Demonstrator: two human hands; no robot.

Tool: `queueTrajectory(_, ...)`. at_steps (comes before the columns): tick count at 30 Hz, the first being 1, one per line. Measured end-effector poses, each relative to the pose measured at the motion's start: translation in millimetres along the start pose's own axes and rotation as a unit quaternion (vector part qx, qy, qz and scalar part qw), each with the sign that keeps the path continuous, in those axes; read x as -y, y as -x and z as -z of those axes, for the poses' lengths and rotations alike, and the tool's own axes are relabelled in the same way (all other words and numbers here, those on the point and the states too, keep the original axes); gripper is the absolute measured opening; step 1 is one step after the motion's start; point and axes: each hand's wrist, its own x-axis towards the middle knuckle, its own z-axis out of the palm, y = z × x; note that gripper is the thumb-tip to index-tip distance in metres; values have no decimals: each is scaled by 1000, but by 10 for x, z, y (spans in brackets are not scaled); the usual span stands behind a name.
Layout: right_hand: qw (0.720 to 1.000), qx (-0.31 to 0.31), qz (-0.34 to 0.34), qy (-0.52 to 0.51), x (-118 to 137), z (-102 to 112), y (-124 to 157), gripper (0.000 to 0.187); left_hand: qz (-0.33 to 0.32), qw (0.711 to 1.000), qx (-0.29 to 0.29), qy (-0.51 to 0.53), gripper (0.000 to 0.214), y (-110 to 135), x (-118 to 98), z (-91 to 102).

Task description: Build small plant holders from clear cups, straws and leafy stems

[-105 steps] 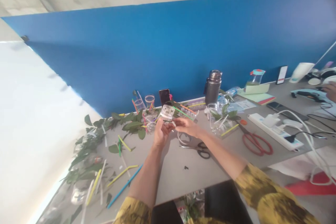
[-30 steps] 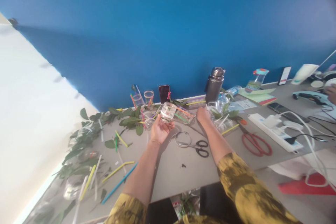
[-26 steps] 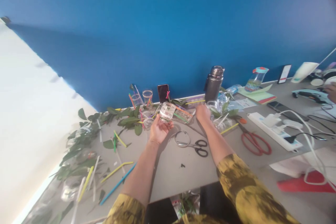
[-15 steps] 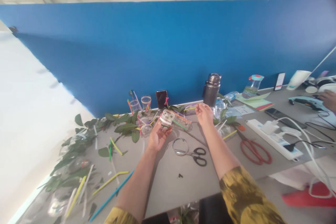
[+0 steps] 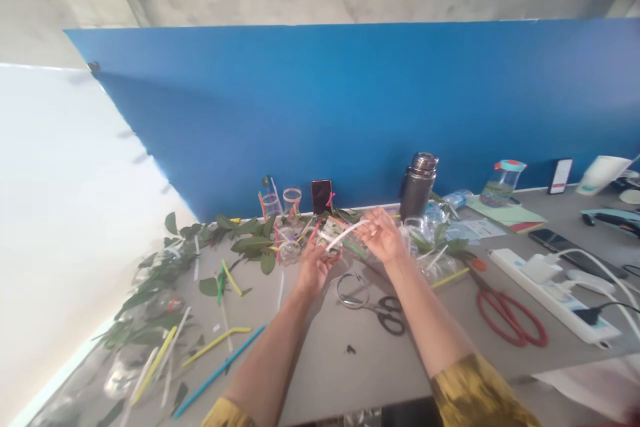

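Observation:
My left hand point(image 5: 314, 268) is closed around a small clear plastic piece point(image 5: 327, 235) that has a white band on it. From there a narrow white strip point(image 5: 345, 235) arches up to my right hand point(image 5: 383, 237), whose fingertips pinch its far end. Fingers and strip cover much of the plastic piece, so its exact kind is unclear. Just below the hands lie black-handled scissors point(image 5: 391, 317) and a clear ring point(image 5: 353, 290) resting by their blades. Behind the hands is another clear plastic container with orange and green straws point(image 5: 356, 251).
Leaves point(image 5: 253, 243), a blue straw point(image 5: 220, 370) and several yellow straws spread over the left side. A dark thermos point(image 5: 419, 187) and a propped phone point(image 5: 321, 196) stand by the blue partition. At right are red-handled scissors point(image 5: 513, 317) and a power strip point(image 5: 555, 300) with cables.
My right hand has come left and down toward my left hand. The white strip now stretches out between the two hands. The view has shifted slightly.

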Motion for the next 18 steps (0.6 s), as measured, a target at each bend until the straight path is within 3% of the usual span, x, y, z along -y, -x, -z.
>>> queueTrajectory(2, 991, -10, -7, 136, -52, 17, -6, 41, 5, 1000, -1, 5, 44, 10, -5, -19)
queueTrajectory(7, 917, -36, -38, 395, -176, 77, 5, 33, 18, 1000, -21, 7, 51, 18, -29, -44)
queueTrajectory(10, 878, -19, -74, 472, -220, 79, 33, 33, -2, 1000, -27, -5, 55, 5, -36, -39)
queueTrajectory(13, 851, 37, -77, 519, -239, 91, 47, 32, -14, 999, -37, -17, 63, -6, -39, -32)
queueTrajectory(18, 835, 52, -78, 543, -225, 121, 36, 27, -38, 997, -56, -39, 62, 12, -42, -55)
